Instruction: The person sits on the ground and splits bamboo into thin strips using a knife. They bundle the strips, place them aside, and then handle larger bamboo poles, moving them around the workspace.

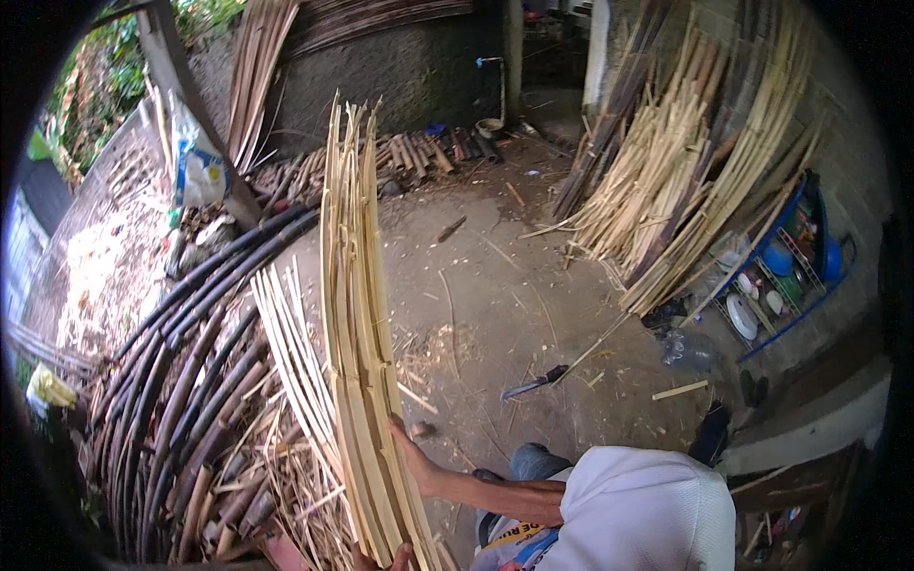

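Note:
A tall bundle of pale split bamboo strips (360,333) rises upright in front of me, its tips spread at the top. My right hand (416,461) reaches in from the right and grips the bundle's right side, its fingers partly hidden behind the strips. Low at the picture's edge, my left hand (383,560) is closed around the lower part of the same bundle; only its fingers show. Just left of the bundle, thinner pale strips (297,347) lean at a slant.
Dark bamboo poles (171,400) pile up on the left. More split strips (657,181) lean against the right wall, near a blue-framed rack (781,266) of dishes. On the floor lie a dark-bladed knife (535,382), a clear plastic bottle (687,350) and scraps. Cut bamboo pieces (414,157) line the back wall.

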